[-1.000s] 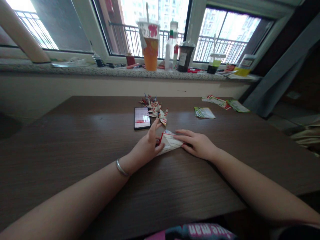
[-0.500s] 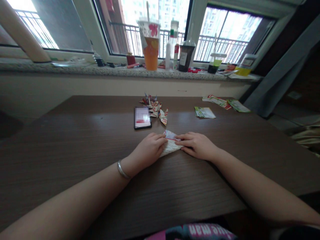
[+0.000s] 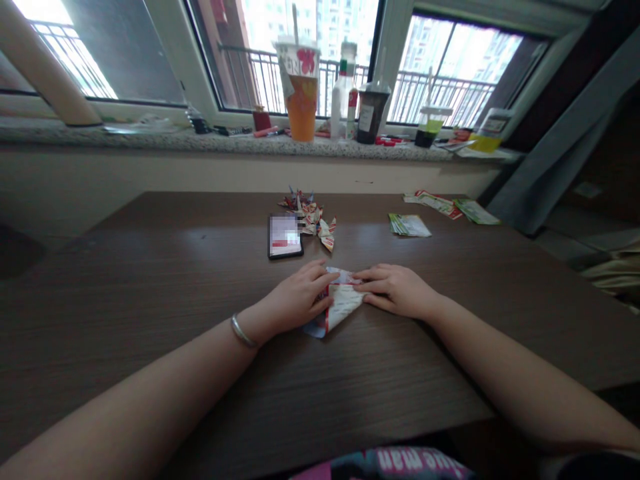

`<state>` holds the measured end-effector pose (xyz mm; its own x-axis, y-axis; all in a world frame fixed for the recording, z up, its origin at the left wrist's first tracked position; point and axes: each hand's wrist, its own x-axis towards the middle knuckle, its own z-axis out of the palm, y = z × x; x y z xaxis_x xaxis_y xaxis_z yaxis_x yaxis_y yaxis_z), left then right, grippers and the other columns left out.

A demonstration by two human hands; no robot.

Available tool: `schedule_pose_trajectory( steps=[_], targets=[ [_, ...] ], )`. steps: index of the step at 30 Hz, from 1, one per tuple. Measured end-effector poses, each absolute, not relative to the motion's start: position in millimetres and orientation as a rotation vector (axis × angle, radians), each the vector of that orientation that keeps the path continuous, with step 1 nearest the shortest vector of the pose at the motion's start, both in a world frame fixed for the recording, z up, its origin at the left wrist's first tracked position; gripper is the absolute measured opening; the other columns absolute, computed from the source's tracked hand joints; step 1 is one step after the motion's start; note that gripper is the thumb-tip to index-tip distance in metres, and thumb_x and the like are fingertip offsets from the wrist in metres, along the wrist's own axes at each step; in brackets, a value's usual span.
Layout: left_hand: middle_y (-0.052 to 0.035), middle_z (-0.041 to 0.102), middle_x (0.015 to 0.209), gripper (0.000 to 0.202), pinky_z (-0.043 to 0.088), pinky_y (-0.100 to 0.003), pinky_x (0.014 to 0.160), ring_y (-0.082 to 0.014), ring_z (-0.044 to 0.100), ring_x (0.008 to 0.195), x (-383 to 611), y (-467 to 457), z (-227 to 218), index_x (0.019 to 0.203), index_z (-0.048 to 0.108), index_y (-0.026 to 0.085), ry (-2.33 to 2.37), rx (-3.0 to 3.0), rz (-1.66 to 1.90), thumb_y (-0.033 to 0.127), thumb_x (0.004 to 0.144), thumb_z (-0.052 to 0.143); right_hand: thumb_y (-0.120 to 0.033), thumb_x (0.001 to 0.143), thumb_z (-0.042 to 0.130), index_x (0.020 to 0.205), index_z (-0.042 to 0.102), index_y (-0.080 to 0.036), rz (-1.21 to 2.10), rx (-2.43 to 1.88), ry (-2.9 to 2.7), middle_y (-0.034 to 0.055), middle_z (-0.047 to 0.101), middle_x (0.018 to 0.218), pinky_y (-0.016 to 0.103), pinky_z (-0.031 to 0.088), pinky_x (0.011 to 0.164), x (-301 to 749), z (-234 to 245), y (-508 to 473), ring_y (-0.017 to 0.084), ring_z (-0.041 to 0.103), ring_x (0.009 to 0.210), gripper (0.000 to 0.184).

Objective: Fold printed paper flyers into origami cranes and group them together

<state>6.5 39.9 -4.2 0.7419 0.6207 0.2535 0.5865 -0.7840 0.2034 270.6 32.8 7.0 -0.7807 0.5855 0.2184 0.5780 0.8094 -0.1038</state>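
A partly folded sheet of printed paper (image 3: pixel 345 301), white with red edging, lies on the brown table between my hands. My left hand (image 3: pixel 303 291) rests on its left side with the fingers stretched over the paper, hiding part of it. On the right edge, my right hand (image 3: pixel 393 289) lies flat with its fingers apart and the tips on the paper. Just beyond are a phone (image 3: pixel 285 236) with a lit, blurred screen and several folded paper figures (image 3: pixel 313 217) in a cluster.
A small stack of green and white papers (image 3: pixel 410 225) lies at the right back, with red and green strips (image 3: pixel 434 203) behind it. Drink cups (image 3: pixel 302 93) and a clear bottle (image 3: pixel 343 97) stand on the stone windowsill (image 3: pixel 225 148). A grey curtain (image 3: pixel 565 147) hangs at right.
The paper's lower left part has opened out and now shows under my left hand. That hand has shifted slightly up and left; the right has hardly moved.
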Motion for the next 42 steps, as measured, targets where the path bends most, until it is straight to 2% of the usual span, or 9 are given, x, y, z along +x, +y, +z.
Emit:
schedule_pose_trajectory(
  steps=[3,6,12,15,18,22,30,37,42],
  targets=[
    [-0.0154,0.053,0.13,0.044,0.042,-0.042,0.102,-0.0273,0.048,0.123,10,37,-6,0.134,0.048,0.015,1.039,2.764,0.487,0.032,0.092,0.048,-0.034,0.094,0.049,0.121,0.065,-0.025,0.005,-0.918,-2.757,0.0061,0.063,0.128,0.041,0.049,0.09,271,6,32,0.023,0.06,0.107,0.033],
    [-0.0138,0.056,0.122,0.039,0.048,-0.039,0.093,-0.0245,0.058,0.109,13,36,-8,0.13,0.051,0.017,1.06,2.75,0.492,0.03,0.094,0.045,-0.034,0.094,0.05,0.121,0.065,-0.024,0.007,-0.903,-2.739,0.0075,0.064,0.125,0.042,0.048,0.093,271,4,34,0.023,0.059,0.109,0.033],
    [-0.0104,0.061,0.107,0.038,0.051,-0.037,0.084,-0.0218,0.061,0.094,17,35,-9,0.128,0.051,0.016,1.143,2.771,0.483,0.033,0.097,0.039,-0.034,0.095,0.046,0.122,0.064,-0.023,-0.032,-0.962,-2.754,0.0077,0.064,0.125,0.041,0.049,0.093,270,2,34,0.023,0.058,0.109,0.034],
    [-0.0115,0.06,0.119,0.038,0.048,-0.038,0.093,-0.0224,0.059,0.105,16,35,-9,0.128,0.052,0.016,1.118,2.777,0.524,0.033,0.097,0.038,-0.035,0.096,0.044,0.123,0.064,-0.021,-0.058,-0.999,-2.758,0.0082,0.063,0.126,0.04,0.049,0.093,268,2,32,0.024,0.058,0.11,0.036],
    [-0.0125,0.051,0.138,0.042,0.042,-0.04,0.104,-0.0245,0.051,0.123,16,35,-9,0.132,0.05,0.017,1.067,2.805,0.524,0.037,0.097,0.039,-0.037,0.096,0.045,0.122,0.064,-0.021,-0.076,-1.029,-2.736,0.0092,0.064,0.125,0.041,0.048,0.094,266,2,31,0.024,0.058,0.109,0.036],
    [-0.0136,0.045,0.144,0.049,0.036,-0.042,0.108,-0.0245,0.044,0.131,17,36,-9,0.138,0.044,0.015,1.09,2.763,0.511,0.041,0.097,0.037,-0.039,0.095,0.045,0.124,0.064,-0.02,-0.115,-1.07,-2.713,0.0102,0.063,0.127,0.042,0.048,0.094,264,1,30,0.025,0.058,0.109,0.039],
    [-0.0168,0.048,0.14,0.057,0.034,-0.042,0.11,-0.0267,0.044,0.129,20,41,-13,0.141,0.038,0.007,1.136,2.674,0.467,0.041,0.095,0.041,-0.041,0.097,0.038,0.126,0.061,-0.016,-0.207,-1.158,-2.72,0.0101,0.062,0.128,0.042,0.049,0.092,258,0,28,0.027,0.057,0.108,0.045],
    [-0.0168,0.052,0.135,0.057,0.037,-0.048,0.106,-0.0279,0.046,0.126,21,48,-19,0.139,0.039,0.011,1.144,2.525,0.633,0.034,0.088,0.053,-0.041,0.097,0.038,0.124,0.062,-0.015,-0.197,-1.175,-2.719,0.0112,0.062,0.127,0.043,0.048,0.092,255,-1,28,0.027,0.057,0.105,0.045],
    [-0.0114,0.062,0.118,0.06,0.042,-0.045,0.101,-0.0244,0.056,0.112,21,54,-23,0.135,0.044,0.014,1.17,2.33,0.759,0.023,0.079,0.063,-0.043,0.094,0.043,0.122,0.063,-0.018,-0.086,-1.11,-2.718,0.0089,0.062,0.126,0.042,0.047,0.092,254,1,25,0.026,0.057,0.105,0.042]
  ],
)
